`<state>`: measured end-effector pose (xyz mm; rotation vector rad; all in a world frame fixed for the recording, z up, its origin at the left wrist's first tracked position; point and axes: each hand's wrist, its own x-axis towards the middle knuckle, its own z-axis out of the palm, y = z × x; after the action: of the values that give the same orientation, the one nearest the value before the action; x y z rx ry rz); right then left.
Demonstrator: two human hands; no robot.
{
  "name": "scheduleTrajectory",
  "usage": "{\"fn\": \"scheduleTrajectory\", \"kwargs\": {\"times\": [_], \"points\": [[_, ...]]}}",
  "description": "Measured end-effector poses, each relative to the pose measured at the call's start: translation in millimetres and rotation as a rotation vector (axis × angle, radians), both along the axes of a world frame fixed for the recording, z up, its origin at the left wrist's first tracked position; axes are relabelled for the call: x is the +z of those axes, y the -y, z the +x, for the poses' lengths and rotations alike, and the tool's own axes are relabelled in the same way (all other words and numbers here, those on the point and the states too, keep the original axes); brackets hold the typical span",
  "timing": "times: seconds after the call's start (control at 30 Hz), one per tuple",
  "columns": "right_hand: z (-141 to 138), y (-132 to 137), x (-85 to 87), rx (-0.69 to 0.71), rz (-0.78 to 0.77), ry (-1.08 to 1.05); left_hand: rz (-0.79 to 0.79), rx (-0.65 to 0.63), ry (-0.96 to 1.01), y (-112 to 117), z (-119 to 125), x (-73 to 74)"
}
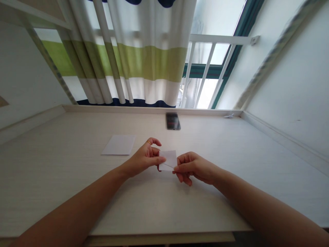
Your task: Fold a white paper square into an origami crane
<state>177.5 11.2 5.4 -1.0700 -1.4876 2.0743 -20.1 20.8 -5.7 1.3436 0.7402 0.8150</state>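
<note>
Above the middle of the desk, a small folded piece of white paper (169,157) is held between my two hands. My left hand (146,156), with a ring on one finger, pinches its left edge, the thumb lying on the front face. At the lower right corner, my right hand (193,167) grips the paper between thumb and fingers. A slanting crease or flap edge runs across the paper's lower part. Farther left, a larger sheet of white paper (119,144) lies flat on the desk.
The pale desk (164,212) has a raised rim (123,109) along its back. Near that rim sits a dark, blurred-out object (172,121). A small white item (229,116) lies at the back right corner. Beyond are a striped curtain (154,61) and white railing (218,39).
</note>
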Motion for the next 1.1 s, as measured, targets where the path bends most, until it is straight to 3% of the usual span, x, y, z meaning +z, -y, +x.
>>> {"fn": "scheduleTrajectory", "kwargs": {"times": [0.1,0.23,0.43,0.63,0.83,0.97,1.1], "points": [[-0.6,0.4,-1.4,-0.021,0.014,0.014,0.002,0.025,0.001,-2.0,0.5,-1.1],[-6.8,5.0,-3.6,-0.14,0.063,-0.029,0.004,0.163,0.035,-3.3,6.4,-4.8],[-21.3,13.5,-9.2,-0.261,0.11,0.012,-0.152,0.295,0.16,5.8,23.8,-8.1],[-22.8,15.8,-12.3,-0.083,0.172,0.087,-0.116,0.381,0.24,7.3,24.5,-7.1],[1.5,8.3,6.6,-0.329,0.659,0.047,-0.118,0.265,0.144,4.7,16.0,-5.9],[13.6,1.8,15.6,-0.158,0.93,0.003,-0.198,0.14,0.127,7.7,14.9,-3.4],[14.6,0.6,13.9,0.028,0.96,0.01,-0.211,0.048,0.133,9.0,12.3,-1.6]]}}
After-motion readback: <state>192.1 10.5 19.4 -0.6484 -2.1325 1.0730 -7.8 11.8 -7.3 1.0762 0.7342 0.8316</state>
